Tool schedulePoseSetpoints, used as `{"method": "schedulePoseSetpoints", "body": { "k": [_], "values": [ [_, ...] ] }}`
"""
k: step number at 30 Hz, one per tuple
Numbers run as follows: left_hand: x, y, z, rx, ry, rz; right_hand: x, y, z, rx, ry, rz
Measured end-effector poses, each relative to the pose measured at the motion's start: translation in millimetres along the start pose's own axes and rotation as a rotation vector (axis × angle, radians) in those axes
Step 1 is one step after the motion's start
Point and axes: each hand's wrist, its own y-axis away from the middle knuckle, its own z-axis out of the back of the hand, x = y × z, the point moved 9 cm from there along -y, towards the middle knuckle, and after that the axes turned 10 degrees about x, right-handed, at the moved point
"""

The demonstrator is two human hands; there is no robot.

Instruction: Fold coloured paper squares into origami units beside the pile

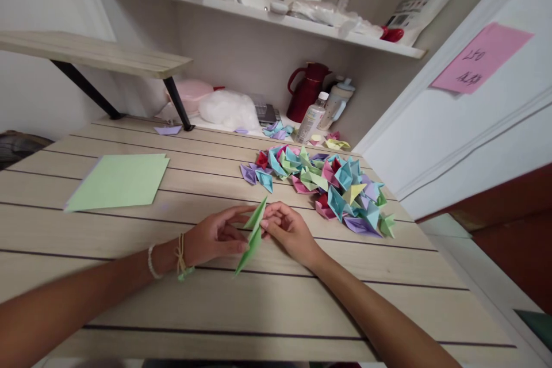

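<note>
A folded piece of green paper (254, 237) is held upright on edge between my two hands, above the striped wooden tabletop (207, 310). My left hand (218, 236) pinches it from the left, thumb near its lower part. From the right, my right hand (290, 231) grips its edge with curled fingers and thumb. To the right and farther back lies a pile of folded paper boats (340, 184) in blue, green, pink, purple, red and yellow. A stack of flat green sheets (121, 181) rests on the left of the tabletop.
Behind the pile stand a clear bottle (311, 121), a dark red jug (307, 92) and a light tumbler (338, 102). A raised wooden shelf (95, 52) on black legs is at the back left. A loaded white shelf (241, 8) spans above. A pink note (482, 59) hangs at right.
</note>
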Motion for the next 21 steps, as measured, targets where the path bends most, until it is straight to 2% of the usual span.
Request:
{"method": "schedulePoseSetpoints", "body": {
  "k": [8, 21],
  "values": [
    [-6.5, -1.1, 2.8, -0.114, -0.113, 0.011, 7.6, 4.9, -1.5, -0.08, 0.219, -0.041],
    [-7.0, -1.0, 1.2, -0.122, -0.128, 0.031, 6.4, 4.4, -2.0, -0.082, 0.22, -0.031]
  ]
}}
